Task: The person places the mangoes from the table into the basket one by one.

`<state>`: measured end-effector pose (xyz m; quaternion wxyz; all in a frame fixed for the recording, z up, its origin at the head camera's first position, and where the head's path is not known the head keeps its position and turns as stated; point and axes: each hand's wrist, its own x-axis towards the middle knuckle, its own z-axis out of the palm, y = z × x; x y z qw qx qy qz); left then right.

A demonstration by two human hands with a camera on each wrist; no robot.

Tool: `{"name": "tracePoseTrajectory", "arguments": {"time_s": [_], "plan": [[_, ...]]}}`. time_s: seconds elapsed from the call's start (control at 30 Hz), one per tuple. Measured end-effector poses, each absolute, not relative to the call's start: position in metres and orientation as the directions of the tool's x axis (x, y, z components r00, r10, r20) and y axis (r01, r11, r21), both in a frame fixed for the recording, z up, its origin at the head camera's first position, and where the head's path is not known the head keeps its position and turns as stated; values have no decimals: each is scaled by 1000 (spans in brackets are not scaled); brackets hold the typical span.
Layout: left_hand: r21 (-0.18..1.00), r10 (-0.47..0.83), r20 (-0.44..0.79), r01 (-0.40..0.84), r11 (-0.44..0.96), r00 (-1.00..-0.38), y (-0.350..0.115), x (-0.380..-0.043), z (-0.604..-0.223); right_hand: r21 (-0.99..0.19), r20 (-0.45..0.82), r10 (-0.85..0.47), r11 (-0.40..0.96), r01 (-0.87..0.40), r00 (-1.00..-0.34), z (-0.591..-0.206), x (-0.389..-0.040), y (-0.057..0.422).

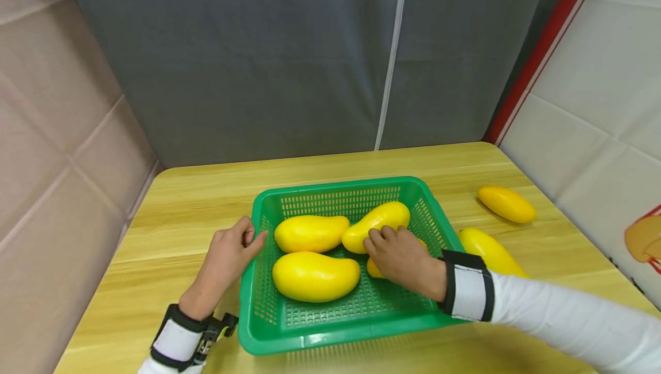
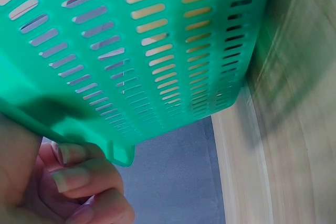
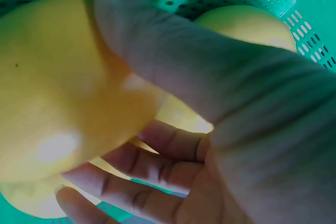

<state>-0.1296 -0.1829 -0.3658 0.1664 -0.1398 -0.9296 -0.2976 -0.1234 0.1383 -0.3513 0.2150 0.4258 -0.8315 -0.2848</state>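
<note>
A green plastic basket (image 1: 330, 341) with slotted walls stands on the table, holding several yellow mangoes. My left hand (image 1: 229, 253) grips its left rim, thumb over the edge. In the left wrist view, curled fingers (image 2: 97, 177) show just outside the basket wall. Inside, at the right, my right hand (image 1: 403, 256) holds a mango (image 3: 52, 87), thumb on one side and fingers along the other; the head view mostly hides that fruit under the hand. Near it lie an upper right mango (image 1: 379, 225), an upper left mango (image 1: 312, 233) and a lower left mango (image 1: 316, 276).
Right of the basket, a mango (image 1: 490, 252) lies partly behind my right forearm, and a smaller mango (image 1: 506, 204) rests farther back. The wooden table (image 1: 206, 187) meets a grey curtain (image 1: 268, 76) behind, with pale fabric walls at both sides.
</note>
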Motion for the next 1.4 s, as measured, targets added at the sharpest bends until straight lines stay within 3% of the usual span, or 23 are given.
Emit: {"name": "tracePoseTrajectory", "arguments": {"time_s": [0.2,0.5,0.87,1.07,1.27,1.4], "plan": [[499,162,406,367,785,-899,-183,-129,-365,629,51,-802,489,-604,-595,-342,-122,140],[494,165,417,375,784,-894,-181,-128,-363,492,-200,-714,519,-699,-671,-322,-122,144],[501,158,405,363,786,-900,-182,-128,-365,417,-208,-721,546,-726,-661,-324,-125,142],[500,162,406,367,784,-899,-182,-129,-366,488,-151,-729,532,-692,-667,-329,-121,142],[502,163,401,365,784,-902,-182,-129,-366,594,-8,-790,489,-638,-613,-337,-119,142],[505,163,400,365,783,-902,-182,-129,-365,584,-21,-763,515,-627,-646,-338,-119,142]]}}
